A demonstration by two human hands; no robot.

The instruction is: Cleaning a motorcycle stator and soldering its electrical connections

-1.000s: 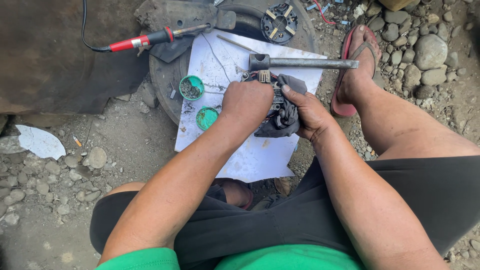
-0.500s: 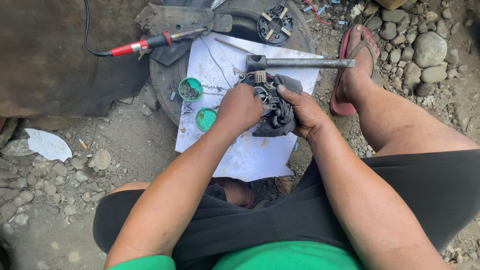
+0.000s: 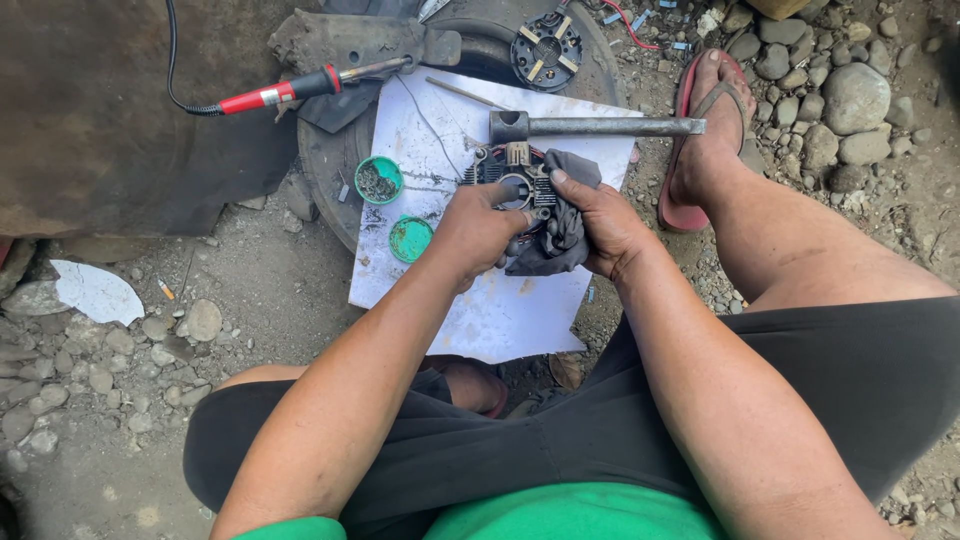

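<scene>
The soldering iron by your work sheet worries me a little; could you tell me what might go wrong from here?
1. The soldering iron lies near the white sheet; if hot, it might scorch it.
2. The left hand and right hand hold the black electrical part in a dark rag; it could slip.
3. The open green lids could be knocked over.
</scene>
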